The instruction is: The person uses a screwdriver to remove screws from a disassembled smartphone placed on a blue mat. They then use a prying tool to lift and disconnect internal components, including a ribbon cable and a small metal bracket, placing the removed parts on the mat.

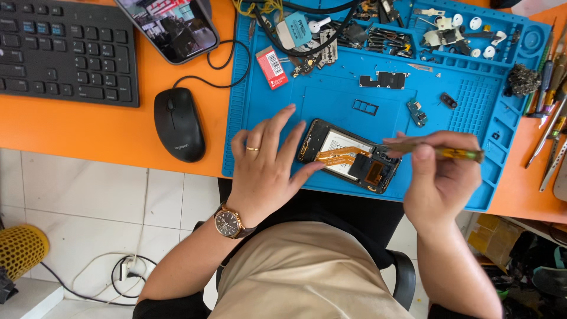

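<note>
Counter (pixel 88 133): orange top, filling the upper part of the view, near edge running across the middle.
Mat (pixel 271 118): blue work mat with ridged trays, laid over the counter's right half, reaching its near edge.
Opened phone (pixel 348 156): back cover off, orange flex ribbon and pale battery showing; lay tilted on the mat near the near edge, between both hands.
Left hand (pixel 266 171): fingers spread flat, ring on one finger, fingertips pressed on the phone's left end; nothing gripped. Wristwatch (pixel 228 223) on the wrist.
Right hand (pixel 440 177): closed around a yellow-green handled tool (pixel 455 153), tip lowered to the phone's right end.
Mouse (pixel 179 124): black, corded, on the bare counter just left of the mat.
Keyboard (pixel 65 50): black, at the far left corner.
Second phone (pixel 171 26): screen lit, at the far edge beside the keyboard.
Mat trays: small parts, screws, cables, a red-and-white packet (pixel 272 67) along the far edge.
Hand tools (pixel 549 112): bundle of drivers and tweezers at the right edge.
Floor (pixel 82 207): pale tiles below the counter, white cable and plug lying on it, yellow mesh object (pixel 20 248) at the left.
Chair: dark seat partly visible under the person.
</note>
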